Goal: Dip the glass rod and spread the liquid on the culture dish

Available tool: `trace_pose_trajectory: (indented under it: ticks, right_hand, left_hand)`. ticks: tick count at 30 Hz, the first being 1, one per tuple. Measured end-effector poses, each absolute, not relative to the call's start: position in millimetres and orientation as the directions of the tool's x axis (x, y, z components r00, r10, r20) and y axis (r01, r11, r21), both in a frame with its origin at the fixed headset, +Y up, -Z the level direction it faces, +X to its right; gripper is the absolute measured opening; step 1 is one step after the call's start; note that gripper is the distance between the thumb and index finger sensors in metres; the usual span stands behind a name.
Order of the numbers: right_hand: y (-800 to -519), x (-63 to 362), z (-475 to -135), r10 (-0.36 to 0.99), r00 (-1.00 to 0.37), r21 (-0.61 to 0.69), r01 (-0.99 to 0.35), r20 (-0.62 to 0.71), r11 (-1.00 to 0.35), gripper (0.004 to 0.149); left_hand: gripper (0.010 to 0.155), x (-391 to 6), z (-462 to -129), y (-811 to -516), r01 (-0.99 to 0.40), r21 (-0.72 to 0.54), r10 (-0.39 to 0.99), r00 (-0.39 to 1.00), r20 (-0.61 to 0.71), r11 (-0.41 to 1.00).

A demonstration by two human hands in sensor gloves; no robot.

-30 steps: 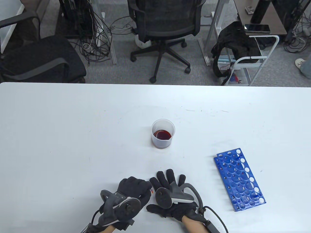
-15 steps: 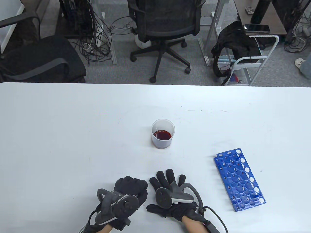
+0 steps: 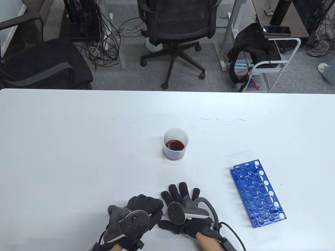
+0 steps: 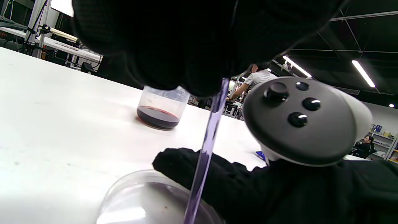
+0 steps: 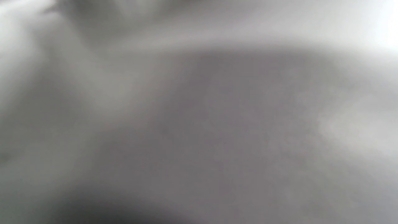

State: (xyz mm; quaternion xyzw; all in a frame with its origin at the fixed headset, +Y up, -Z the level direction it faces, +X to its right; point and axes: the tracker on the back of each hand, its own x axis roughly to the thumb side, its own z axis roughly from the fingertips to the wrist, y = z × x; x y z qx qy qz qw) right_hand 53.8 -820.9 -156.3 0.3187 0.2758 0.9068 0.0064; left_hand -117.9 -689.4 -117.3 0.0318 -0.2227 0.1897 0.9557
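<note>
My left hand (image 3: 150, 207) is curled around a clear glass rod (image 4: 207, 140) and holds it nearly upright. The rod's lower end points down into a clear culture dish (image 4: 140, 199) on the table. In the table view my left hand hides both the rod and the dish. My right hand (image 3: 183, 204) lies flat with fingers spread just right of the left hand, and its thumb (image 4: 183, 161) rests against the dish's rim. A plastic beaker (image 3: 176, 143) with dark red liquid stands farther back at mid-table; it also shows in the left wrist view (image 4: 160, 107).
A blue test-tube rack (image 3: 257, 192) lies flat to the right of my hands. The white table (image 3: 65, 143) stretches wide to the left and back. Office chairs stand beyond its far edge. The right wrist view is a grey blur.
My left hand with the rod shifted a little left, then back right toward the right hand. The right hand, beaker and rack have not moved.
</note>
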Motion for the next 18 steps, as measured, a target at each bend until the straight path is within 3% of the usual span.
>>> trace_pose_trajectory:
  ticks: [18]
  right_hand:
    - [-821.2,54.0,-156.5,0.194,-0.797,0.510,0.160,0.572,-0.845,0.101]
  left_hand:
    - [0.036,-103.8,-108.5,-691.9,-0.308,0.122,0.232,0.877,0.420,0.944]
